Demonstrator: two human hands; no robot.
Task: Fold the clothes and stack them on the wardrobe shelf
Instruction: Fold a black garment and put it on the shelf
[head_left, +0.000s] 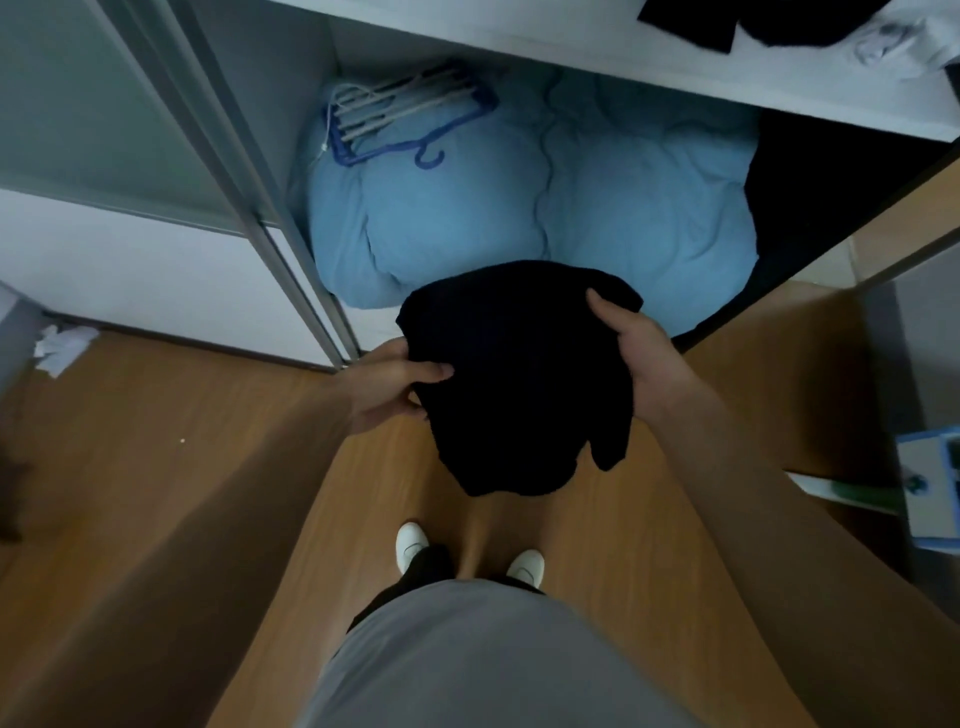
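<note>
A black garment (519, 374), bunched and partly folded, hangs in the air in front of the open wardrobe. My left hand (395, 384) grips its left edge, thumb on top. On the garment's right side my right hand (639, 348) holds it with the fingers curled over the top. The white wardrobe shelf (597, 57) runs across the top of the view; dark clothes (727, 21) and a white cloth (898, 41) lie on it at the right.
Below the shelf a light-blue duvet (519, 197) fills the wardrobe bottom, with blue and white hangers (395, 114) on it. A sliding door frame (249, 197) stands at the left. Crumpled white paper (62, 343) lies on the wooden floor. A blue-white box (930, 488) sits at the right.
</note>
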